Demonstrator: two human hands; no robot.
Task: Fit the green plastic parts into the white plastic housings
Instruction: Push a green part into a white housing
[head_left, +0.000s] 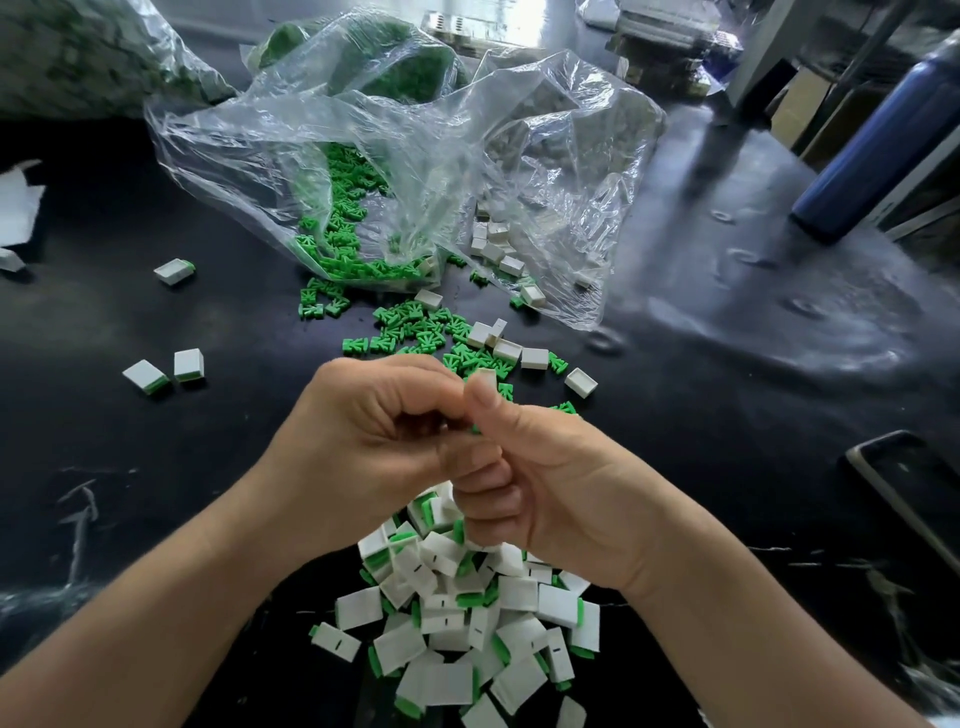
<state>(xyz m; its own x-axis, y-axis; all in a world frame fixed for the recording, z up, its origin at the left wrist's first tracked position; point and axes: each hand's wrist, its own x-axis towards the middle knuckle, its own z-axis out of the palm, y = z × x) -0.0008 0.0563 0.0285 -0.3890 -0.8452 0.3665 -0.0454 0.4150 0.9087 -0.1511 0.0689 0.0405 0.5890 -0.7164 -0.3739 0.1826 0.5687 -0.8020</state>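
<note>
My left hand (374, 447) and right hand (550, 499) pinch one mostly hidden green part (474, 429) between curled fingers. An assembled pile (457, 623) lies below them; many loose green parts (415, 327) and empty white housings (535, 358) wait beyond.

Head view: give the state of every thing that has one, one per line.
left hand, curled, pinching held piece, mostly hidden
right hand, curled, pinching it too
clear bag, open, spilling green parts
near pile, housings fitted
white housing, empty
phone, screen dark
</note>
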